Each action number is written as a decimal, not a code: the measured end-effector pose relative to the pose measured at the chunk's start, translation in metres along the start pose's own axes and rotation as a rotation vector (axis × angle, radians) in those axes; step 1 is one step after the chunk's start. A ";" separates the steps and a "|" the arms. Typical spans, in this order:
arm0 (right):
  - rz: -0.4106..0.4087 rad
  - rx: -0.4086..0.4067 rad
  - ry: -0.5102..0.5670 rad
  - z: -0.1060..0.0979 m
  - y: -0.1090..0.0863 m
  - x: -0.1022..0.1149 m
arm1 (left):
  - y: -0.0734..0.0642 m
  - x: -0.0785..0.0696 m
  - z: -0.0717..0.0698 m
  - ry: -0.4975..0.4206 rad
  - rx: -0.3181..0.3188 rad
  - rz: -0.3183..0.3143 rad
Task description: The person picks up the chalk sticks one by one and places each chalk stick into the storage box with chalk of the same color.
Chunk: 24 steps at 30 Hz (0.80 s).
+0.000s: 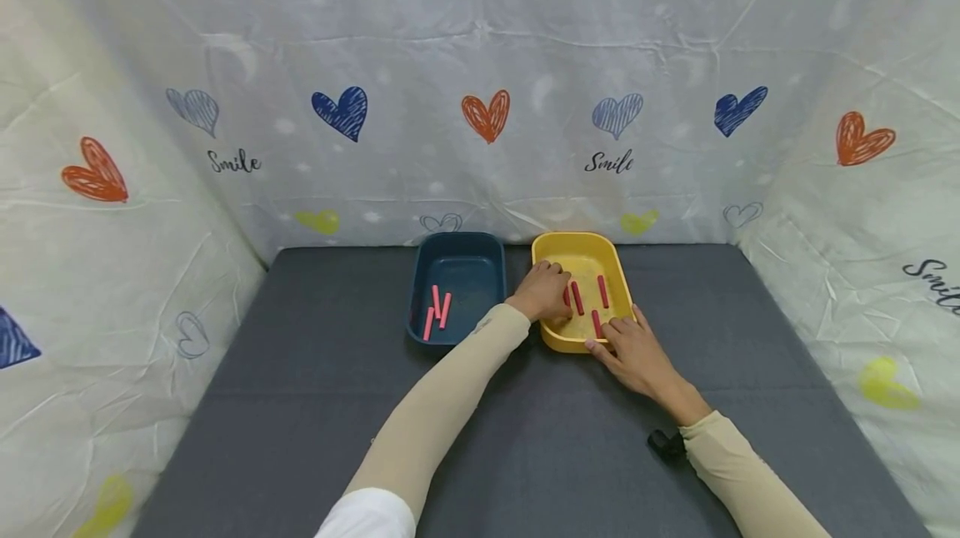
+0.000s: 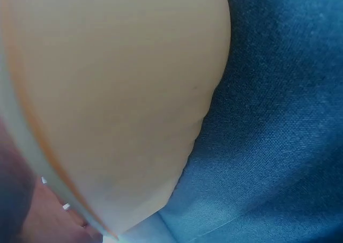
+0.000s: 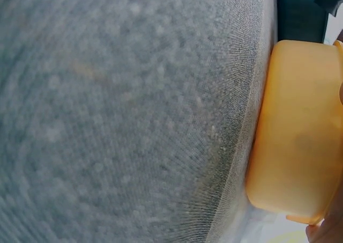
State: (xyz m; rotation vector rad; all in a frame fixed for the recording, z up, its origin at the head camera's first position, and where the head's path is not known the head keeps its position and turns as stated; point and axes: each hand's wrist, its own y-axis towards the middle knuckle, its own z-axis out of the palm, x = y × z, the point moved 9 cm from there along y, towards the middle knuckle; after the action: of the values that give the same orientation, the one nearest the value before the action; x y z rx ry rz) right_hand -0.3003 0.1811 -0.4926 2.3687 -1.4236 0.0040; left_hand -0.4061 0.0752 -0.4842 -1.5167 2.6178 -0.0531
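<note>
My left hand (image 1: 542,290) reaches over the left side of a yellow tray (image 1: 576,240), pinching a short red chalk-like stick (image 1: 566,296) between thumb and fingers. Several more such sticks lie in this tray, among them a leaning red stick (image 1: 577,298) and one farther right, a red stick (image 1: 603,291). At the tray's front right corner, my right hand (image 1: 633,351) grips the rim, its fingers over the edge beside another red stick (image 1: 596,323). The right wrist view shows the yellow tray's outer wall (image 3: 297,130), with the hand only at the edge.
Left of the yellow tray stands a dark blue tray (image 1: 472,271) holding three pinkish sticks (image 1: 437,302). Both stand on a dark grey table (image 1: 322,405) close to the heart-printed curtain (image 1: 420,155). A sleeve (image 2: 118,93) covers much of the left wrist view.
</note>
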 end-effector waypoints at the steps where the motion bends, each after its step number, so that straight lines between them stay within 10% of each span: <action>1: 0.001 0.001 0.000 0.000 0.000 0.000 | -0.001 0.000 -0.001 -0.005 -0.008 0.003; 24: -0.006 0.006 -0.012 -0.001 -0.001 0.003 | -0.072 -0.008 -0.025 -0.328 -0.152 0.119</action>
State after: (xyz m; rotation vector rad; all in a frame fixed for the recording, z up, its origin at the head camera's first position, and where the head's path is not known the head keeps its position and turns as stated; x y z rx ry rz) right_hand -0.2979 0.1795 -0.4910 2.3813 -1.4244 -0.0077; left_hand -0.3431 0.0451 -0.4524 -1.2777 2.4835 0.3803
